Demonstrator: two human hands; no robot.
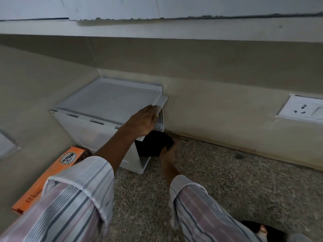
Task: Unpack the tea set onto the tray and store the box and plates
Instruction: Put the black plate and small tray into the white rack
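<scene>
A white plastic storage bin (97,130) sits in the corner of a speckled stone counter. My left hand (142,122) grips the bin's raised front flap (160,106) at its right end and holds it up. Beneath it, my right hand (168,151) is closed on black plates (153,144), which are partly inside the bin's opening. An orange tea set box (50,177) lies on the counter left of the bin, partly behind my left sleeve.
Beige walls close in behind and to the left. A white wall socket (302,109) is mounted at the right. A dark object with something white (262,230) shows at the bottom right edge. The speckled counter (236,180) stretches to the right.
</scene>
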